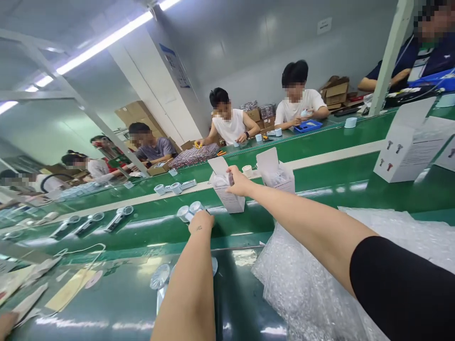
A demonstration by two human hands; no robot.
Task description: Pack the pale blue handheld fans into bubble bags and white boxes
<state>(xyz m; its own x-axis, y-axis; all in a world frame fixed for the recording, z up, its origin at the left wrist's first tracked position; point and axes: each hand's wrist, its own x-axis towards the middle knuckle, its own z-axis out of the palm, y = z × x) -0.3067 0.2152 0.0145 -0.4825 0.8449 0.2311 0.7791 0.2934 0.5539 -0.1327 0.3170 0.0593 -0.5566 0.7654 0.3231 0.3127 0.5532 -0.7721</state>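
My right hand (239, 182) reaches out over the green conveyor belt (320, 177) and is closed on something dark at the mouth of an open white box (231, 199) lined with bubble wrap. My left hand (201, 221) lies nearer, fingers curled over a small white handheld fan (188, 211) resting on the belt. A second open white box (275, 173) stands just right of the first. Another fan (160, 279) lies on the near table beside my left forearm.
Several more fans (119, 217) lie along the belt to the left. A heap of bubble wrap bags (320, 279) sits at my right. Printed white cartons (408, 147) stand far right. Several people sit working across the belt. Flat packets (67, 291) lie lower left.
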